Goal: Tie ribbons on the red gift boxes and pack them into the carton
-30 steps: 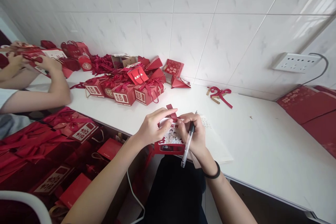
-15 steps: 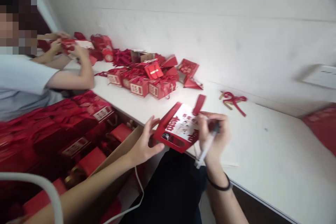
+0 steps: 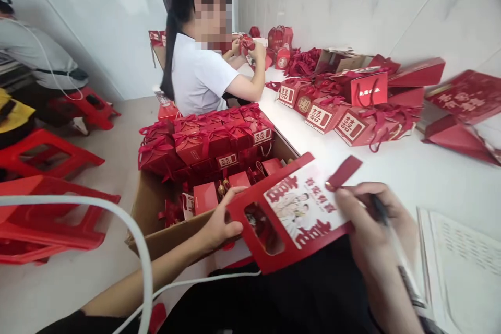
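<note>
A red gift box (image 3: 301,209) with a white printed panel and an oval cut-out window is held up over my lap. My left hand (image 3: 219,224) grips its left edge, the thumb on the front and the fingers behind. At the upper right corner my right hand (image 3: 378,240) pinches the box beside a short dark-red ribbon tab (image 3: 348,171). A pen (image 3: 397,253) also lies in my right hand, pointing down along the palm. An open carton (image 3: 176,235), packed with red ribboned boxes (image 3: 207,141), stands just beyond my left hand.
Several red boxes (image 3: 352,128) and bags line the white table (image 3: 291,133) by the wall. A paper pad (image 3: 457,271) lies at right. A co-worker (image 3: 203,75) sits at the table handling a red item. Red stools (image 3: 50,209) stand at left; a white cable (image 3: 133,229) crosses in front.
My view has turned left, bringing the carton, stools and another person into sight. The box is now closer and larger, still in both hands, with the pen still in my right.
</note>
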Demonstrator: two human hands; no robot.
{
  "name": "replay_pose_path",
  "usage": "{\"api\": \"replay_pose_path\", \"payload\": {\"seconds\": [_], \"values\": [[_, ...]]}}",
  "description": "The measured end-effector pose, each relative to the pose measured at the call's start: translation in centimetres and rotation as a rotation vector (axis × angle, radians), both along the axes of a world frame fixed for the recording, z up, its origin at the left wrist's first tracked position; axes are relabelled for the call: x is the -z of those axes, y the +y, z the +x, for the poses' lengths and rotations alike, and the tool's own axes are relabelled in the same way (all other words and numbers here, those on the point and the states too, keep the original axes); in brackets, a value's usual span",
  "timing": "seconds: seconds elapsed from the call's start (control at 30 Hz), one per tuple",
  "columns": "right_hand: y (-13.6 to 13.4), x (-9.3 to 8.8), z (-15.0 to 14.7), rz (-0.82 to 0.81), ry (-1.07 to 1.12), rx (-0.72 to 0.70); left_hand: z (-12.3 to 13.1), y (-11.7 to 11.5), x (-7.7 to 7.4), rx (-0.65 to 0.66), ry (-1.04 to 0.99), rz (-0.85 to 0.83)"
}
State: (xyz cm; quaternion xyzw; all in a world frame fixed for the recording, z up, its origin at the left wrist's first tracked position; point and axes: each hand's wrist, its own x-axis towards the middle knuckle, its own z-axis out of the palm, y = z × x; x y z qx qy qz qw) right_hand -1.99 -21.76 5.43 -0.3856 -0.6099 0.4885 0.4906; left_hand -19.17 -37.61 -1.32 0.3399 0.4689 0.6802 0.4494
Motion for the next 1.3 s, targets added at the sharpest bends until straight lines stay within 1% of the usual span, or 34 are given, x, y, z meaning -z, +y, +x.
{"api": "replay_pose_path", "payload": {"seconds": [0.1,0.23,0.37,0.5,0.57,0.67,0.7,0.77,0.83,0.87,0.9,0.93,0.97,1.0,1.03,1.1,1.17,1.2,1.3], "values": [[-0.7,0.3,-1.8,-0.069,0.034,-0.168,-1.5,-2.0,0.1,-0.019,0.055,-0.025],[-1.3,0.0,-3.0,-0.099,0.086,-0.28,-2.0,-3.3,0.0,-0.02,0.07,-0.008],[-1.5,-0.3,-3.0,-0.103,0.054,-0.311,-2.3,-3.4,0.5,-0.046,0.088,0.046],[-1.6,-0.1,-2.6,-0.029,0.044,-0.273,-2.3,-3.4,1.4,-0.055,0.104,0.063],[-1.6,-0.2,-2.4,-0.017,0.063,-0.274,-2.2,-3.4,1.8,-0.056,0.119,0.082],[-1.2,0.1,-2.2,-0.025,0.114,-0.318,-2.3,-3.6,1.7,-0.078,0.119,0.085],[-0.9,0.4,-2.1,0.011,0.113,-0.294,-2.8,-3.7,1.4,-0.111,0.108,0.076],[0.0,1.8,-1.6,0.148,0.021,-0.168,-4.5,-3.9,0.3,-0.216,0.089,0.039],[1.1,4.4,-0.8,0.301,-0.159,-0.018,-7.4,-4.5,-1.5,-0.346,0.099,-0.037],[1.6,6.0,-0.3,0.329,-0.235,0.003,-9.1,-5.0,-2.6,-0.393,0.116,-0.101],[2.0,7.7,0.3,0.332,-0.273,0.007,-10.9,-5.8,-3.7,-0.444,0.146,-0.183],[2.2,9.3,0.9,0.322,-0.302,0.005,-12.6,-6.7,-4.9,-0.452,0.18,-0.314],[2.4,10.8,1.4,0.308,-0.363,-0.009,-14.2,-7.7,-6.1,-0.428,0.212,-0.443],[2.4,12.1,1.9,0.301,-0.44,-0.034,-15.4,-8.8,-7.1,-0.43,0.251,-0.531],[2.3,13.1,2.4,0.288,-0.501,-0.096,-16.5,-9.8,-8.1,-0.424,0.28,-0.609],[2.0,14.2,3.0,0.283,-0.577,-0.196,-17.7,-11.5,-9.6,-0.426,0.325,-0.744],[1.8,14.4,3.3,0.3,-0.592,-0.236,-18.3,-12.5,-10.6,-0.408,0.339,-0.874],[1.7,14.3,3.2,0.314,-0.595,-0.233,-18.4,-12.7,-11.0,-0.37,0.33,-0.941],[1.7,14.1,3.0,0.339,-0.629,-0.218,-18.5,-12.9,-12.4,-0.169,0.264,-1.116]]}}
